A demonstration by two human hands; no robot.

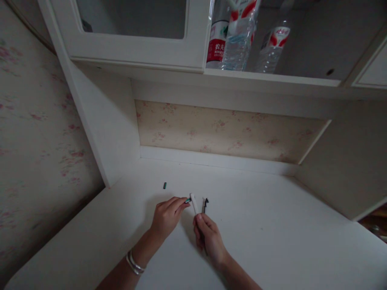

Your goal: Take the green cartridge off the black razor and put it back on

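A slim white stick-shaped device is in my right hand, its lower end gripped between thumb and fingers and its upper part pointing away from me. My left hand pinches a small green battery at the device's left side, near the upper end. Whether the battery is partly inside or only touching it, I cannot tell. A second small green battery lies on the white desk, beyond my left hand. Just right of the device is a thin black piece whose kind is unclear; my right hand partly overlaps its near end.
The white desk top runs back to a low ledge and floral wallpaper. White side panels bound it. Overhead, a cabinet juts out, with several clear plastic bottles on its open shelf.
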